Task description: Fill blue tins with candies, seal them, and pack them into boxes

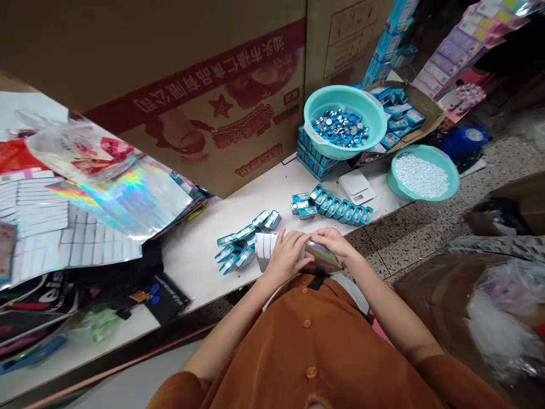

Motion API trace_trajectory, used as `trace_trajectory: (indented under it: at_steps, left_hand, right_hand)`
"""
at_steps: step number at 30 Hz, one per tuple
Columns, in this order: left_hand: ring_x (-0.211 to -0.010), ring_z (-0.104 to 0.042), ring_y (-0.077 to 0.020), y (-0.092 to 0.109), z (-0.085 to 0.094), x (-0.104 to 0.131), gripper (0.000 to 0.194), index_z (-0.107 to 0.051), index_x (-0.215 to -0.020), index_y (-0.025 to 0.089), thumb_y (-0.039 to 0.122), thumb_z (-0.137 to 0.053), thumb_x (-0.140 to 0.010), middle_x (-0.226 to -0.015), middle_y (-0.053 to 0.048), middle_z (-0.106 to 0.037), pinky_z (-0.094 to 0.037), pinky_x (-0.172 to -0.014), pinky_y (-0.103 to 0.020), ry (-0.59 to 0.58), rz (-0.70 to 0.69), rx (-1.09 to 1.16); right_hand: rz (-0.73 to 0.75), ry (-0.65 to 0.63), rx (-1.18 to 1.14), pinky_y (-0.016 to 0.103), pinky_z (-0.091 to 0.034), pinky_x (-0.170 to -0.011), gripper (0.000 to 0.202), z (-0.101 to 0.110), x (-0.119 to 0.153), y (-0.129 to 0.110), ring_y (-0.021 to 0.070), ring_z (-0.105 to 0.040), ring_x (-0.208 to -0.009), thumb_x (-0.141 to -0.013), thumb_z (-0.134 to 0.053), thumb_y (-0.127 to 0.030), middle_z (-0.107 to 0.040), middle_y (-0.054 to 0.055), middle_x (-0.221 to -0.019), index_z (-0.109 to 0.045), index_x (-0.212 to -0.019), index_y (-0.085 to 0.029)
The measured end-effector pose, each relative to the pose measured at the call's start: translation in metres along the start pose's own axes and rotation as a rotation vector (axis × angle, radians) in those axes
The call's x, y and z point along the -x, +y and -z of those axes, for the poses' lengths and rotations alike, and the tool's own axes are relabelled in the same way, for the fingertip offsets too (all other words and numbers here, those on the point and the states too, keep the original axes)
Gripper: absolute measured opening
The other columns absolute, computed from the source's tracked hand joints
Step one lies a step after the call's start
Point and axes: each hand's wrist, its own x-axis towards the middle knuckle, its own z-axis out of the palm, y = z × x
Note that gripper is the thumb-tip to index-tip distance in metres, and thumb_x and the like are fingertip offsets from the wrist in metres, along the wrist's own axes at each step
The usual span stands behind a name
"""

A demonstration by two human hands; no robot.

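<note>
1. At the near edge of the white table (193, 272), close to my brown shirt (310, 341), I find the shiny sheet (326, 255), white strips showing at its left end.
2. My left hand (288, 251) grasps it, fingers laid across the white side.
3. My right hand (335, 244) pinches its upper edge near the other end.
4. Small blue tins (246, 231) lie just beyond my left hand.
5. Ahead to the right: a curved tin row (341, 209), beside a white scale (356, 185).
6. Farther right, two teal basins (340, 151) hold metallic caps and white pellets respectively.
</note>
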Motion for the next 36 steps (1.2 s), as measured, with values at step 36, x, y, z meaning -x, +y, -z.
trace_trajectory:
  at_steps: [36]
  left_hand:
    - [-0.08,-0.065,-0.0175,0.036,0.022,0.006,0.023,-0.071,-0.09,0.021,0.03,-0.05,-0.092,-0.086,-0.004,-0.074,-0.042,-0.078,-0.032,0.067,0.205,0.273]
  right_hand:
    - [1.104,0.039,1.374,0.035,-0.044,-0.086,0.025,0.019,0.054,-0.035,0.0193,-0.058,-0.093,-0.087,-0.061,-0.022,-0.069,0.005,-0.096,-0.068,-0.11,-0.026]
